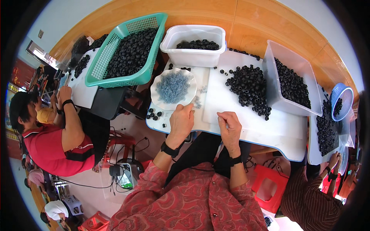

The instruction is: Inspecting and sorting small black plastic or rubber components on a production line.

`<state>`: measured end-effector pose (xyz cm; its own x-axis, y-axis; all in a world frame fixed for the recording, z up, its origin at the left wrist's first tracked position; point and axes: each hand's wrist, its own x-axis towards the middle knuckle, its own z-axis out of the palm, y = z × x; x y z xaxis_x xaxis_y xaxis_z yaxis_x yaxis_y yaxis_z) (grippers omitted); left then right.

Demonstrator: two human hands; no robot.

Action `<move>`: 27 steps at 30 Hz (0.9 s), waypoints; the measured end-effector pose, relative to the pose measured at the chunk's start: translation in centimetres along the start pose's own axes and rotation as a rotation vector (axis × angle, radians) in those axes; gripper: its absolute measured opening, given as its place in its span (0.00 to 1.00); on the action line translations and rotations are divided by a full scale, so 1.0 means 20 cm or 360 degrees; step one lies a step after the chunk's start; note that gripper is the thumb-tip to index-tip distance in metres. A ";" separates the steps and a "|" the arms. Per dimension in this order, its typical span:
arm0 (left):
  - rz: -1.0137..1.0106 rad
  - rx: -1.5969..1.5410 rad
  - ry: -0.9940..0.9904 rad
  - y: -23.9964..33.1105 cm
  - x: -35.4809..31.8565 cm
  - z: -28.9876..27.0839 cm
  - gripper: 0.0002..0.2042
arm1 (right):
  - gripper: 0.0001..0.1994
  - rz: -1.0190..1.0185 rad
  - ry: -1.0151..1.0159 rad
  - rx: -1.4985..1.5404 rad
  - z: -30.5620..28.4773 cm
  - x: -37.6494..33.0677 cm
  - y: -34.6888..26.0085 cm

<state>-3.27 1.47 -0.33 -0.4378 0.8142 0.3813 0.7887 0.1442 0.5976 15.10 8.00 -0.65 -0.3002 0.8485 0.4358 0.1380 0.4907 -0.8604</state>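
Note:
My left hand (pixel 181 122) rests on the white work board (pixel 246 127), fingers curled, right below a white scalloped dish (pixel 155 97) filled with small grey-blue bits. Whether it pinches anything is not visible. My right hand (pixel 230 127) lies on the board a little to the right, fingers bent, thumb and forefinger close together; nothing clearly shows between them. A heap of small black ring-shaped parts (pixel 250 87) lies on the board beyond my right hand. A few grey bits (pixel 197 102) are scattered beside the dish.
A white tub (pixel 192 57) with black parts stands behind the dish. A teal basket (pixel 115 81) full of them is at the left, a clear bin (pixel 275 77) at the right, a blue basket (pixel 341 96) far right. One person sits left, another lower right.

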 end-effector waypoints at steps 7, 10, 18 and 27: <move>-0.0066 0.0340 -0.0148 0.04 0.03 0.04 0.11 | 0.09 0.0004 0.0011 0.0001 0.00 0.00 0.01; -0.0072 0.0325 -0.0108 0.03 0.01 0.06 0.08 | 0.09 -0.0023 0.0019 0.0015 0.01 0.00 0.01; -0.0059 0.0262 -0.0040 0.00 0.00 0.10 0.04 | 0.08 0.0019 -0.0001 -0.0009 0.01 0.00 0.01; -0.0587 -0.1136 -0.0294 0.06 -0.01 0.01 0.07 | 0.08 0.0042 -0.0006 -0.0044 0.00 0.00 0.00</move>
<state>-2.09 1.62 0.16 -0.4880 0.8727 -0.0120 0.1167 0.0789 0.9900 15.17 7.92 -0.62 -0.2994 0.8606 0.4120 0.1717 0.4733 -0.8640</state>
